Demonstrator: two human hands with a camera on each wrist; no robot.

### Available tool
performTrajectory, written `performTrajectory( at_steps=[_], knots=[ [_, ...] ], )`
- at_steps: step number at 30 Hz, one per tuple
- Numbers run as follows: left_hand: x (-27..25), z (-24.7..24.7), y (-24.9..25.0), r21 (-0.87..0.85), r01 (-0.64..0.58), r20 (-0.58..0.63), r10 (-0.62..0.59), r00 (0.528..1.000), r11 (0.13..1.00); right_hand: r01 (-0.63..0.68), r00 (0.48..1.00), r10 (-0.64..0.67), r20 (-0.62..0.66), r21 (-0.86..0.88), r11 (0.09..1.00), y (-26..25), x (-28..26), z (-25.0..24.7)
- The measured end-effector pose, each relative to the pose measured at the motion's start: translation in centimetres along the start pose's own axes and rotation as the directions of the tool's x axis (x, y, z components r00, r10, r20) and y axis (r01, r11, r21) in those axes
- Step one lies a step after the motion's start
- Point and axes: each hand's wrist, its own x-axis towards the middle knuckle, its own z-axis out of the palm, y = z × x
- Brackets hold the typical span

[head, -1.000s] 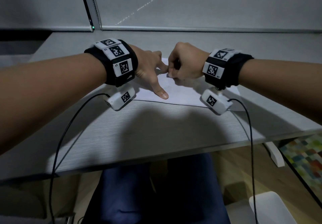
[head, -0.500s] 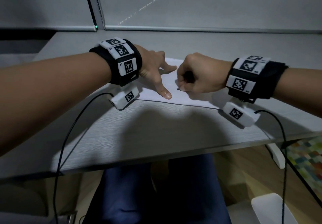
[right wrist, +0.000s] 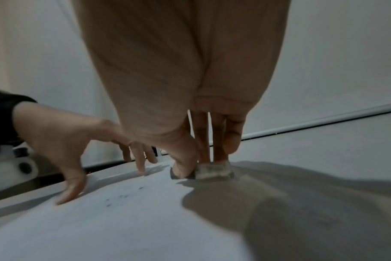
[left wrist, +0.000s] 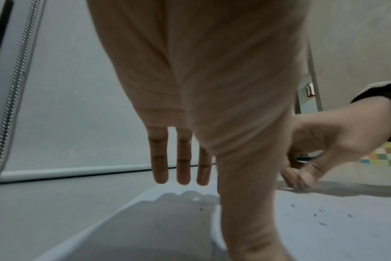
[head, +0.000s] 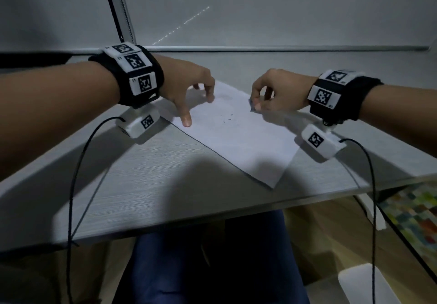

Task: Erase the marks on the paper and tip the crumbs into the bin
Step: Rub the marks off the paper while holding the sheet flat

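Note:
A white sheet of paper (head: 238, 138) lies skewed on the grey desk (head: 146, 185), one corner near the front edge. Dark eraser crumbs (head: 225, 118) are scattered on its middle; they also show in the left wrist view as crumbs (left wrist: 317, 216) and in the right wrist view as crumbs (right wrist: 123, 196). My left hand (head: 189, 95) is spread, thumb and a fingertip pressing the paper's left part. My right hand (head: 272, 95) pinches a small grey-white eraser (right wrist: 213, 170) at the paper's right edge, thumb against its side.
A roller blind with a bead chain (head: 123, 8) hangs behind the desk. Cables (head: 73, 185) run from both wrist cameras across the desk front. Below sit my blue-trousered legs (head: 201, 268), a white bin rim (head: 369, 282) on the floor at right, and a coloured mat (head: 411, 211).
My right hand has moved to the right with the eraser, away from the left hand, uncovering the crumbs. The paper now lies turned, its near corner swung toward the desk front.

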Motion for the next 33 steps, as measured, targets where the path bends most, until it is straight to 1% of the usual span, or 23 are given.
performTrajectory(
  at_steps=[3, 5, 8, 10, 12, 14, 18, 21, 26, 29, 33],
  knots=[
    [-0.1, -0.3, -1.2, 0.007, 0.019, -0.004, -0.019, 1.0, 1.0, 0.021, 0.999, -0.02, 0.044, -0.014, 1.0, 0.0, -0.5, 0.0],
    [0.0, -0.3, -1.4, 0.0, 0.023, -0.025, -0.022, 0.999, 1.0, 0.057, 0.996, -0.056, 0.074, -0.015, 0.998, -0.5, -1.0, -0.3],
    [0.7, -0.2, 0.1, -0.05, 0.033, -0.08, -0.037, 0.996, 0.998, 0.102, 0.99, -0.101, 0.099, 0.0, 0.995, -1.3, -1.3, -0.9],
    [1.2, -0.1, 2.0, -0.055, 0.081, -0.076, -0.085, 0.993, 0.995, 0.096, 0.994, -0.097, 0.047, 0.019, 0.995, -1.2, -0.6, -1.2],
    [1.8, 0.2, 3.4, -0.041, 0.128, -0.054, -0.13, 0.99, 0.991, 0.08, 0.996, -0.08, -0.03, 0.022, 0.997, -0.8, 0.6, -1.4],
    [2.3, 0.7, 4.2, -0.031, 0.156, -0.02, -0.157, 0.987, 0.987, 0.069, 0.995, -0.067, -0.07, 0.028, 0.997, -0.7, 1.7, -1.3],
    [2.6, 1.7, 4.0, -0.042, 0.122, 0.056, -0.12, 0.991, 0.992, 0.075, 0.991, -0.071, -0.114, 0.024, 0.997, -1.9, 3.6, -0.1],
    [2.4, 1.8, 3.8, -0.075, 0.093, 0.079, -0.087, 0.993, 0.993, 0.078, 0.991, -0.074, -0.111, 0.035, 0.996, -2.3, 4.3, 0.7],
    [2.6, 2.2, 3.5, -0.057, 0.127, 0.073, -0.123, 0.99, 0.99, 0.085, 0.989, -0.085, -0.123, -0.008, 0.996, -2.5, 4.9, 1.4],
    [2.5, 2.3, 3.3, -0.055, 0.134, 0.08, -0.129, 0.988, 0.989, 0.079, 0.989, -0.078, -0.122, 0.006, 0.997, -2.4, 5.0, 1.7],
    [2.4, 2.4, 3.6, -0.003, 0.171, 0.103, -0.17, 0.98, 0.985, 0.113, 0.991, -0.111, -0.077, 0.024, 0.993, -2.6, 4.1, 1.8]
  ],
)
